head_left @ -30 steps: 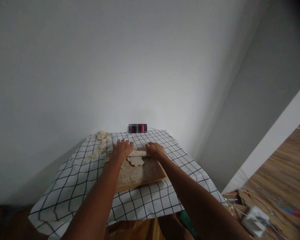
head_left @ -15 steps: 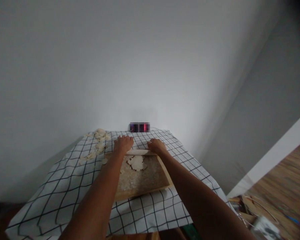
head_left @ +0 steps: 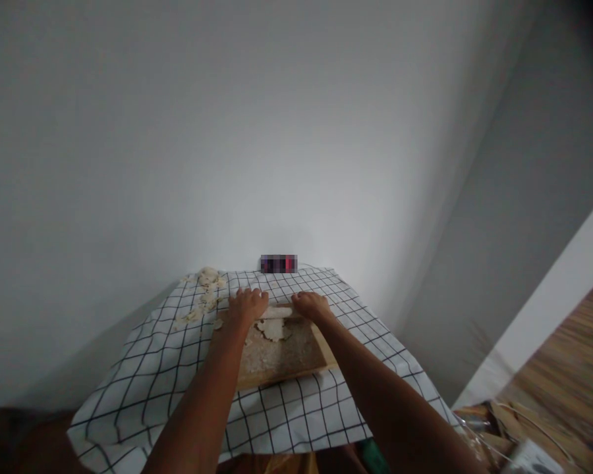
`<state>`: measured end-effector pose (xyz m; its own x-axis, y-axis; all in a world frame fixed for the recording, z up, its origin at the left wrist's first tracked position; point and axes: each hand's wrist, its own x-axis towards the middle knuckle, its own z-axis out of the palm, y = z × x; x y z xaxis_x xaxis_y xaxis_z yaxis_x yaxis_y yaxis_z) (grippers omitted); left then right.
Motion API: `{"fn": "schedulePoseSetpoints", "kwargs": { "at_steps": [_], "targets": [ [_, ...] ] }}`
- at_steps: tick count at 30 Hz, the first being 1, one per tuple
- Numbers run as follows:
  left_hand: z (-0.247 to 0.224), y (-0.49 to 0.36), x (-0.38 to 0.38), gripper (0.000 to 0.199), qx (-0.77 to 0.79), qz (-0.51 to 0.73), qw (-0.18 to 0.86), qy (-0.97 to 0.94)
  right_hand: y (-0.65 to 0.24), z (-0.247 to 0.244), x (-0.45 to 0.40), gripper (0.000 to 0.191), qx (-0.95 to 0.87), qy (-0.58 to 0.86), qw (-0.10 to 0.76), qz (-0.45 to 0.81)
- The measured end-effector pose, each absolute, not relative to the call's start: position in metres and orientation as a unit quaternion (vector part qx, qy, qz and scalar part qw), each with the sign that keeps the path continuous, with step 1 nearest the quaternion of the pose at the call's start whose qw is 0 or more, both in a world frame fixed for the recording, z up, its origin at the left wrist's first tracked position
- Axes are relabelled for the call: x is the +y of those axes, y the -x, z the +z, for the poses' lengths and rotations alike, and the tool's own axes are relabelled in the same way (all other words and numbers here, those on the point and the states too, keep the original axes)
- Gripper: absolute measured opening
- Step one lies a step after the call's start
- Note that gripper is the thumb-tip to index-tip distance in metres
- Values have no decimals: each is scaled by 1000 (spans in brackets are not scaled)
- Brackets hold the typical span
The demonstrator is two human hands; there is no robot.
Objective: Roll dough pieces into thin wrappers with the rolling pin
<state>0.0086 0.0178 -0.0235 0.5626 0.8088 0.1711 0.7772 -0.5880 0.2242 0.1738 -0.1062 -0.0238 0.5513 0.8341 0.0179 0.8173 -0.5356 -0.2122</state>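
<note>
Both hands are closed on a pale rolling pin [head_left: 279,312] that lies across the far part of a wooden board [head_left: 294,359]. My left hand [head_left: 248,305] grips its left end, and my right hand [head_left: 312,305] its right end. Just on the near side of the pin is a thin, ragged sheet of dough [head_left: 273,330]; its far edge meets the pin. Flour or dough residue is smeared over the board. My left forearm covers part of the board's left side.
Scraps of dough [head_left: 208,279] lie on the checked cloth [head_left: 148,359] at the left. A small dark device with a blurred screen [head_left: 279,264] stands at the back against the wall [head_left: 296,131]. Boxes and clutter [head_left: 494,424] sit on the floor at right.
The camera view has shifted, so the table sits lower in the picture. The rolling pin has come slightly back towards me, and the board's far edge now shows beyond it.
</note>
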Motion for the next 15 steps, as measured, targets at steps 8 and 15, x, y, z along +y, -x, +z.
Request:
{"fn": "schedulePoseSetpoints", "kwargs": {
  "at_steps": [8,15],
  "targets": [
    [-12,10,-16,49,455,120,42,-881,-159,-32,-129,49,-470,873,125,26],
    [-10,23,-31,46,441,123,27,-889,-150,-35,-142,49,-487,863,135,6]
  ]
}}
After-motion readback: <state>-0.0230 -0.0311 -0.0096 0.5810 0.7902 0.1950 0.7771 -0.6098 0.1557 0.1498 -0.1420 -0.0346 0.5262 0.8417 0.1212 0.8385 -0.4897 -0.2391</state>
